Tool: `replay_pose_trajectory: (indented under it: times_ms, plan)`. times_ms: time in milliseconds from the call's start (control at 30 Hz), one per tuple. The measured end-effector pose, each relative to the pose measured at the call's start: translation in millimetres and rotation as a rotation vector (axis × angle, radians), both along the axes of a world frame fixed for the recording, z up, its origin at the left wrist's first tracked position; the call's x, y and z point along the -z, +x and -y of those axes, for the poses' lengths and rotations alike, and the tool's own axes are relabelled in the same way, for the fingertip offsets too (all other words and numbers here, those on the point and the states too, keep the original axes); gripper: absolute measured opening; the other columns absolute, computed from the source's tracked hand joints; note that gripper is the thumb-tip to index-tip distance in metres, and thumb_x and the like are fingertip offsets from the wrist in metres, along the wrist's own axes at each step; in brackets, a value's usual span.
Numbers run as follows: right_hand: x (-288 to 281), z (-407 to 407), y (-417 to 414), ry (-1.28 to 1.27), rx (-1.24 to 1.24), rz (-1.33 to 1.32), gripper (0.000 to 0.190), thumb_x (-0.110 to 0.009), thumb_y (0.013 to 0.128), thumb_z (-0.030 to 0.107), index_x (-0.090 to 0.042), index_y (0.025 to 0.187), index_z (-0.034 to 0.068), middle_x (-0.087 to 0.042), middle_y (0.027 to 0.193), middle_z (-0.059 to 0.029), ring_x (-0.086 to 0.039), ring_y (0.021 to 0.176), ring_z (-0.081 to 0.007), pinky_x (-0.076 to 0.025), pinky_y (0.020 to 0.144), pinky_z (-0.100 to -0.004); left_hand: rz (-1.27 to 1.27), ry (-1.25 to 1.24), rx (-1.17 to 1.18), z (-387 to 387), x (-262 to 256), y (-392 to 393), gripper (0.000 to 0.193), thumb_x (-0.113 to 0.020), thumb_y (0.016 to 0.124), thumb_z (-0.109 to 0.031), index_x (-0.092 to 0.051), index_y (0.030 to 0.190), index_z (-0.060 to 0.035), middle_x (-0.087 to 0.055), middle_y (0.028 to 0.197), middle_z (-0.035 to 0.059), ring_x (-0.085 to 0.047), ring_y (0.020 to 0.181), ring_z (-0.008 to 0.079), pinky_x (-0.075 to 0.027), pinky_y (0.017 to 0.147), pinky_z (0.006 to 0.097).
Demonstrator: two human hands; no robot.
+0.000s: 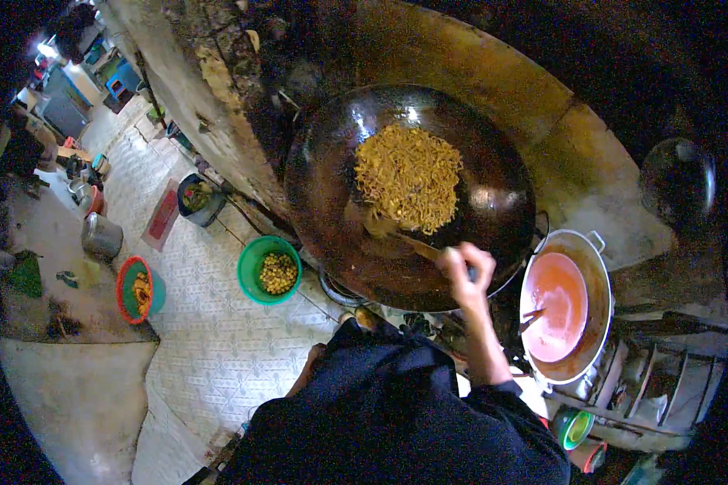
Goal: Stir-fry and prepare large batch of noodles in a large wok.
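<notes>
My right hand (468,271) is closed around the handle of a spatula (421,247) over the near side of a large dark wok (340,260). The spatula's blurred blade lies in the wok at the lower left edge of a heap of yellow-brown shredded food (409,176). My left hand (316,353) is down at my left side, mostly hidden by my dark clothing, so its fingers cannot be made out.
Right of the wok stands a metal pot (606,315) holding a basin of orange-pink liquid. On the tiled floor at left are a green bucket (242,279) with yellowish round pieces, a red-rimmed bucket (121,291) and a dark bucket (209,212). A slatted rack (649,388) is at lower right.
</notes>
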State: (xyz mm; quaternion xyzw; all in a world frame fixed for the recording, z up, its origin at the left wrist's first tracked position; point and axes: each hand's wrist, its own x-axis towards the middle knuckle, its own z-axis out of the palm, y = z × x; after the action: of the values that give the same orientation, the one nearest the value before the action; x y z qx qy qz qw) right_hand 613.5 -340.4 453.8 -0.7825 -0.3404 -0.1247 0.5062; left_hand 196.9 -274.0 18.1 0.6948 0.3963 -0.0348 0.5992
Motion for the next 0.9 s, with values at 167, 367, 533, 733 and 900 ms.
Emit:
replay_pose_trajectory:
  times_ms: [167, 367, 533, 733, 900]
  plan:
    - [-157, 27, -5, 0.598, 0.061, -0.564, 0.026, -0.063, 0.089, 0.019, -0.049, 0.069, 0.013, -0.048, 0.057, 0.0013, -0.044, 0.046, -0.0099, -0.037, 0.044, -0.0244, -0.303, -0.014, -0.094, -100, 38, -30, 0.024, -0.069, 0.073, -0.024, -0.067, 0.091, -0.0076, -0.067, 0.08, 0.0124, -0.065, 0.072, 0.0279, -0.052, 0.061, 0.0367]
    - [-101, -16, -36, 0.635, 0.037, -0.651, 0.028, -0.07, 0.084, 0.018, -0.047, 0.07, 0.015, -0.04, 0.056, 0.0039, -0.038, 0.047, -0.0066, -0.032, 0.044, -0.0233, -0.353, 0.401, 0.352, -132, 45, -47, 0.03, -0.06, 0.075, -0.036, -0.069, 0.081, -0.0083, -0.068, 0.082, 0.0149, -0.066, 0.085, 0.0306, -0.053, 0.072, 0.0388]
    - [38, -107, -51, 0.25, 0.017, -0.222, 0.033, -0.065, 0.089, 0.013, -0.042, 0.067, 0.009, -0.04, 0.064, 0.0045, -0.036, 0.063, -0.0056, -0.03, 0.055, -0.0244, -0.404, 0.257, 0.344, -139, 45, -18, 0.027, -0.055, 0.081, -0.029, -0.071, 0.086, -0.0076, -0.069, 0.086, 0.0159, -0.066, 0.086, 0.0322, -0.053, 0.074, 0.0388]
    - [-7, -96, -25, 0.342, -0.046, 0.058, 0.039, -0.064, 0.089, 0.023, -0.044, 0.06, 0.006, -0.047, 0.059, 0.0008, -0.044, 0.054, -0.0079, -0.038, 0.051, -0.0253, -0.35, 0.187, 0.173, -145, 45, -36, 0.029, -0.057, 0.08, -0.031, -0.072, 0.088, -0.0068, -0.069, 0.087, 0.0155, -0.066, 0.084, 0.033, -0.053, 0.073, 0.0399]
    - [-151, -3, -25, 0.939, -0.043, -0.732, 0.031, -0.059, 0.089, 0.043, -0.051, 0.076, 0.017, -0.047, 0.064, 0.0034, -0.045, 0.054, -0.0105, -0.038, 0.05, -0.0268, -0.235, 0.147, 0.004, -157, 35, -39, 0.033, -0.061, 0.077, -0.035, -0.071, 0.089, -0.006, -0.07, 0.086, 0.0147, -0.067, 0.081, 0.0337, -0.054, 0.071, 0.0413]
